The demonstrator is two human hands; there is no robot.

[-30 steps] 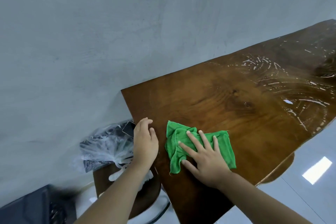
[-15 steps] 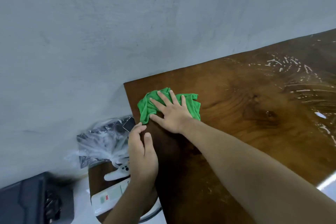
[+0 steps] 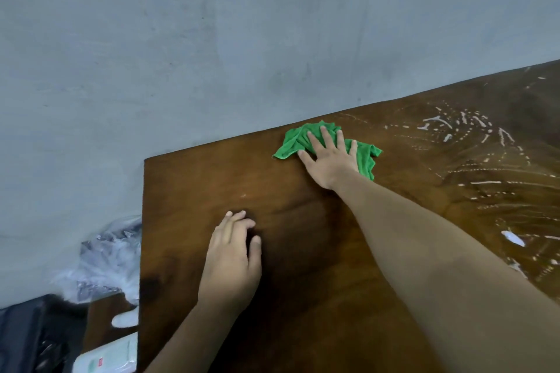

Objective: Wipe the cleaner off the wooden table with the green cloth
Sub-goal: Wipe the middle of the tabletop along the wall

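View from a head-worn camera, looking down at a dark wooden table [image 3: 197,179] set against a grey wall [image 3: 212,39]. The right hand [image 3: 330,160] lies flat on a crumpled green cloth [image 3: 365,156] close to the table's far edge. Its fingers [image 3: 325,138] are straight and spread, pressing the cloth down rather than gripping it, and the arm reaches in from the lower right. The cloth is bunched into a rough strip whose long axis runs left to right, roughly along that far edge, and it sticks out on both sides of the hand. The left hand [image 3: 231,263] rests on bare wood nearer the camera, fingers loosely extended, holding nothing. White streaks and dotted arcs of cleaner [image 3: 436,124] cover the table to the right of the cloth, starting near its right end and spreading towards the right side of the view (a thicker white blob [image 3: 512,238] sits lower right, near the forearm). The wood around the left hand looks free of streaks. The work probably lies rightward — the right hand, on the cloth, is much the nearer to the cleaner, and a sweep to the right would bring the cloth's right end into the streaks first. Below the table's left edge lies a crinkled plastic bag [image 3: 106,257].
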